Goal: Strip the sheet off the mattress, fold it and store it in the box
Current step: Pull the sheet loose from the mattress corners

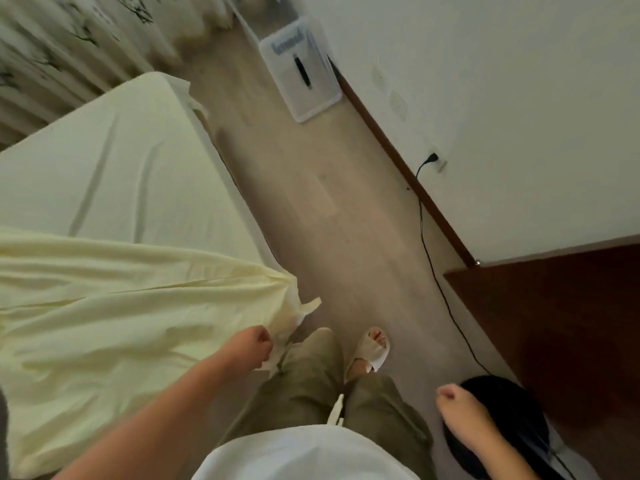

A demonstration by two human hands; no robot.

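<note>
A pale yellow sheet (114, 306) covers the mattress (114, 161) on the left; its near part is pulled loose and bunched toward the corner. My left hand (254, 344) grips the gathered corner of the sheet beside the bed's edge. My right hand (453, 398) hangs at the lower right, fingers curled, holding nothing. A clear plastic box (301, 67) with a white lid stands on the floor by the far wall.
A wood floor aisle (311, 202) runs between the bed and the white wall. A black cable (429, 244) trails from a wall socket along the skirting. A dark wooden cabinet (571, 323) and a black round object (502, 417) sit at the right. Curtains hang beyond the bed.
</note>
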